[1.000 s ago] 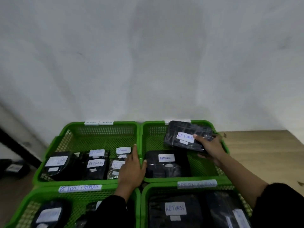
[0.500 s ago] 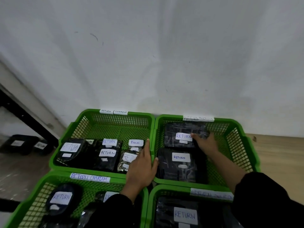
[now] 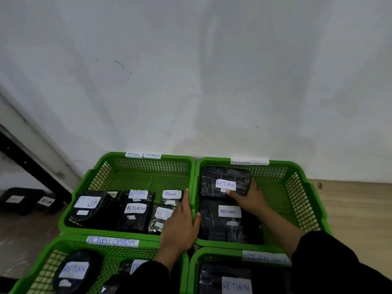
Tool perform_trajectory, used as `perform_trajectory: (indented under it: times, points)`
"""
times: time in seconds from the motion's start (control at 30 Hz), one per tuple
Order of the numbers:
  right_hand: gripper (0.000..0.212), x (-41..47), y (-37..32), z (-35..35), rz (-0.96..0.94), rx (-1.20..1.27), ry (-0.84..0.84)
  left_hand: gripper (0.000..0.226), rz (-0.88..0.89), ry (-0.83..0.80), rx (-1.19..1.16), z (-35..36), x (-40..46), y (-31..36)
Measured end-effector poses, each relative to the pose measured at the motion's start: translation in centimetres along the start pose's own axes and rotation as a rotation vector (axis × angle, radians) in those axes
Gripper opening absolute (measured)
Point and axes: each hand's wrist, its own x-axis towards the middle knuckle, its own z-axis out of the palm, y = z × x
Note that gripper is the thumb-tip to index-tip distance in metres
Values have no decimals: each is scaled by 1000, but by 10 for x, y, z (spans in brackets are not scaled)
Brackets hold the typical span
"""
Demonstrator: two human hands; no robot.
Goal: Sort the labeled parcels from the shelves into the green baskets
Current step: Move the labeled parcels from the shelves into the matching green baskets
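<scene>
A black parcel labelled RETURN [image 3: 214, 177] lies flat at the back of the back-right green basket [image 3: 305, 181]. My right hand [image 3: 249, 200] holds its near right corner, thumb on top beside the label and fingers round the edge. A second black RETURN parcel [image 3: 229, 228] lies in front of it in the same basket. My left hand [image 3: 180, 228] rests with straight fingers on the rims where this basket meets the back-left green basket [image 3: 148, 166], which holds several labelled parcels.
Two more green baskets, front left [image 3: 48, 266] and front right [image 3: 212, 251], hold labelled parcels and are partly hidden by my dark sleeves. A white wall stands close behind. Wooden surface [image 3: 356, 209] lies to the right. Black parcels [image 3: 19, 200] and a black frame bar [image 3: 31, 162] are at left.
My right hand carried the RETURN parcel from above the basket's rim down onto the basket's floor at the back. The left hand stayed on the rims. The view shifted.
</scene>
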Motion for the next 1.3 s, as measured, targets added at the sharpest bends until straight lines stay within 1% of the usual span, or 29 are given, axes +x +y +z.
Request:
perform_trajectory:
  times: [0.03, 0.1, 0.2, 0.27, 0.33, 0.43, 0.5, 0.6, 0.7, 0.8, 0.97, 1.03, 1.13, 1.3]
  points:
    - [120, 0, 3, -6, -11, 63, -24, 73, 1, 0, -1, 0, 0, 0]
    - [104, -10, 6, -16, -36, 53, -43, 73, -5, -5, -3, 1, 1, -1]
    - [105, -35, 6, -22, -56, -83, 37, 73, -8, -4, -9, 0, 0, 0]
    - [101, -50, 3, -24, -93, -138, 70, 74, -9, 1, -13, 0, -1, 0]
    - [94, -65, -3, -27, -133, -192, 84, 76, -11, -30, -50, -2, -1, -2]
    - [91, -90, -15, -35, -215, -265, 111, 76, -43, -120, -258, -11, 0, -4]
    - [88, -109, -27, -41, -265, -298, 140, 71, -60, -112, -403, -25, -2, -3]
    - [84, -141, -48, -47, -331, -281, 214, 64, -32, -68, -479, -54, -9, -2]
    - [81, -179, -70, -43, -369, -199, 291, 57, 35, -53, -524, -94, -21, -10]
    - [76, -219, -89, -30, -402, -122, 349, 48, 78, -23, -540, -133, -33, -26]
    - [67, -285, -109, 12, -438, -50, 435, 35, 159, 20, -572, -183, -70, -63]
    - [65, -310, -113, 33, -435, -13, 447, 32, 185, 25, -566, -198, -92, -78]
    - [63, -345, -117, 61, -420, -19, 466, 28, 213, 35, -574, -214, -120, -98]
    - [60, -394, -131, 93, -435, -36, 484, 29, 234, 23, -605, -242, -165, -129]
